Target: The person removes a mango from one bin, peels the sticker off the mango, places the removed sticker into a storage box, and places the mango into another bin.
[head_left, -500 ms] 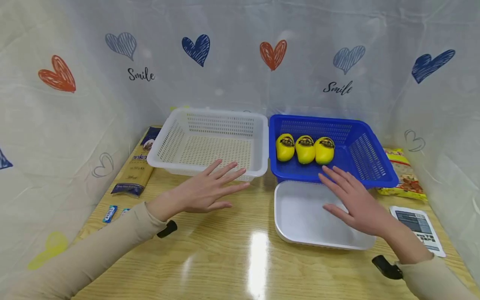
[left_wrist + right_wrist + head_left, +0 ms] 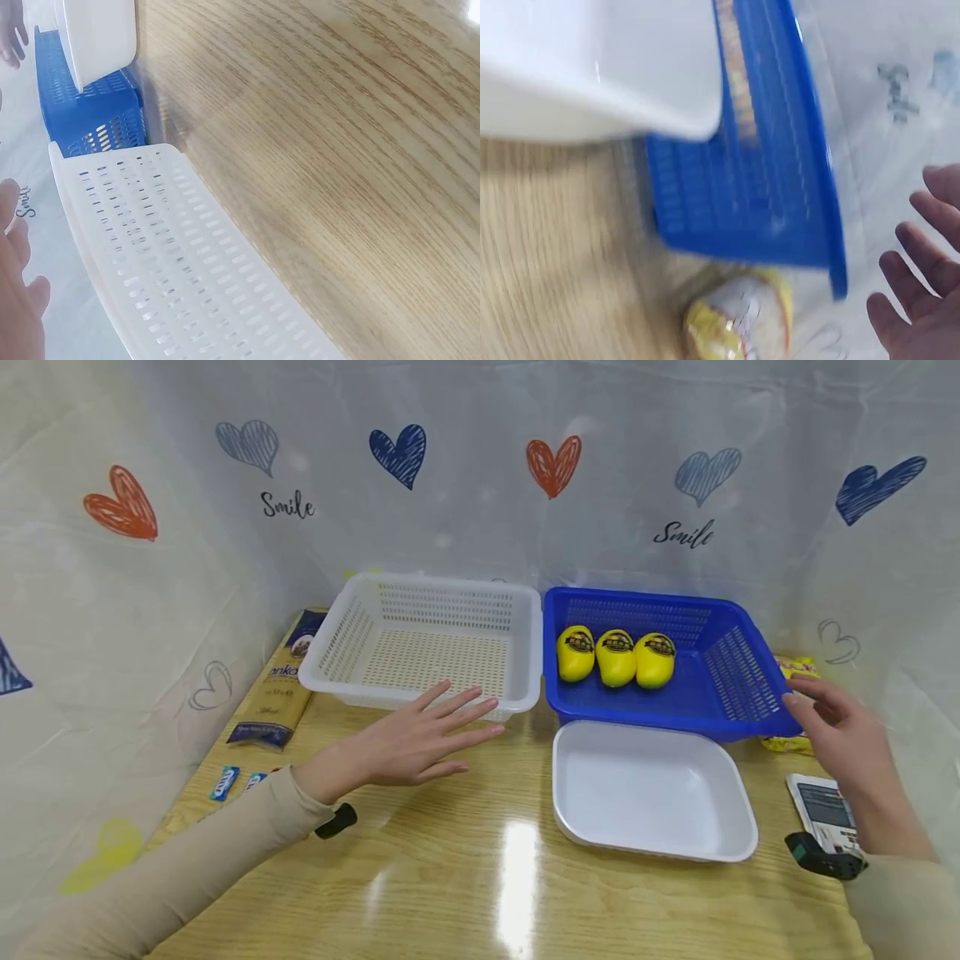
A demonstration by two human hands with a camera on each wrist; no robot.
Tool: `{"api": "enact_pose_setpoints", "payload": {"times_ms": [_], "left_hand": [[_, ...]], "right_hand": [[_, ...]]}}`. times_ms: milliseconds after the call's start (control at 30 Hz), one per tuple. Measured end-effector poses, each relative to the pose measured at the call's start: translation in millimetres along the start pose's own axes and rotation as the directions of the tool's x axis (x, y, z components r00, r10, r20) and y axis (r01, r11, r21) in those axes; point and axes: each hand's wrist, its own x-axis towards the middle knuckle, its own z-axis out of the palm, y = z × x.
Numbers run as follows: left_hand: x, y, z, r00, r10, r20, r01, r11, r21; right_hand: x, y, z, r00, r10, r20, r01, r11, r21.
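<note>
My left hand (image 2: 420,739) hovers with spread fingers at the front rim of the white basket (image 2: 360,688), holding nothing. At the right, my right hand (image 2: 855,739) is beside the blue basket's right end, over a yellow snack bag (image 2: 786,744) that it partly hides. In the right wrist view its fingers (image 2: 922,259) are loosely spread, with nothing in them. Three yellow mangoes (image 2: 617,660) with dark printed labels lie side by side in the blue basket (image 2: 708,706). A white tray (image 2: 652,797) stands in front of that basket.
A gold and blue packet (image 2: 266,697) lies left of the white basket. Small blue wrapped sweets (image 2: 224,783) sit near the left forearm. Partly behind the right wrist is a white packet with a dark panel (image 2: 821,806). A printed curtain (image 2: 480,527) encloses the table.
My right hand has moved right, from above the white tray to beside the blue basket's right end over the snack bag. The left hand has hardly moved.
</note>
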Motion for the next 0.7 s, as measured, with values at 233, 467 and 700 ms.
{"api": "enact_pose_setpoints", "payload": {"times_ms": [233, 467, 700], "left_hand": [[-0.5, 0.6, -0.4, 1.0, -0.004, -0.003, 0.004, 1.0, -0.003], [1.2, 2.1, 0.0, 1.0, -0.016, 0.001, 0.016, 0.999, -0.039], [1.7, 1.8, -2.2, 1.0, -0.031, 0.006, 0.031, 0.998, -0.051]], "right_hand": [[15.9, 41.9, -6.6, 0.999, -0.002, 0.048, 0.003, 0.999, -0.033], [18.9, 65.4, -11.3, 0.986, -0.026, 0.163, 0.024, 1.0, 0.014], [26.6, 73.9, -13.0, 0.973, -0.009, 0.231, 0.001, 0.999, 0.036]]}}
